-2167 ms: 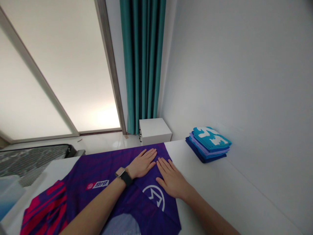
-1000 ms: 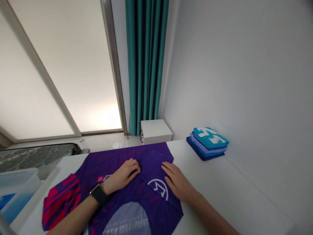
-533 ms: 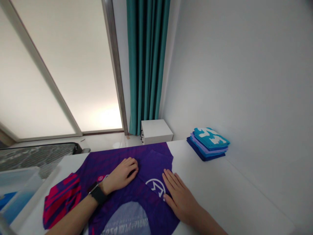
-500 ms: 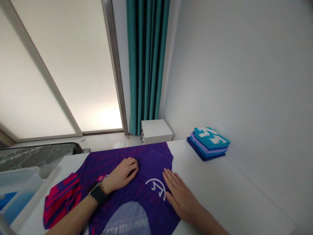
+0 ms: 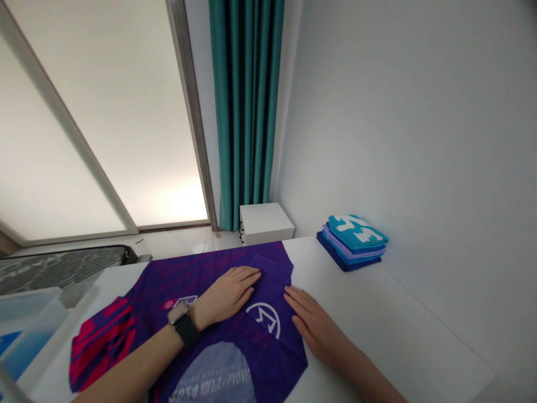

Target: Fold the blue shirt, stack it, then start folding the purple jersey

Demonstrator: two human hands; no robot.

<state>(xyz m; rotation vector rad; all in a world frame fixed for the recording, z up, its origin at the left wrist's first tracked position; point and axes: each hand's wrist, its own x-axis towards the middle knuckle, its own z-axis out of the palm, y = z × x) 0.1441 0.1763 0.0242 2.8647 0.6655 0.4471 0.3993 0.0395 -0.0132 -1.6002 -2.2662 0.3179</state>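
Observation:
A purple jersey [image 5: 201, 274] with pink stripes on one sleeve and a white logo lies spread on the white table [image 5: 377, 313]. One side of it is folded inward. My left hand [image 5: 229, 291], with a dark watch on its wrist, rests flat on the folded part, fingers stretched out. My right hand [image 5: 312, 319] lies flat at the jersey's right edge, beside the white logo, fingers extended. Neither hand grips anything.
A stack of folded blue, lilac and turquoise garments [image 5: 351, 240] sits at the table's far right by the wall. A clear plastic bin [image 5: 20, 330] stands at the left. Beyond the table are a white cabinet [image 5: 264, 223], a teal curtain [image 5: 243, 112] and a dark patterned surface [image 5: 59, 271].
My left hand has uncurled and slid right, now lying flat on the folded part. My right hand has shifted slightly right along the jersey's edge.

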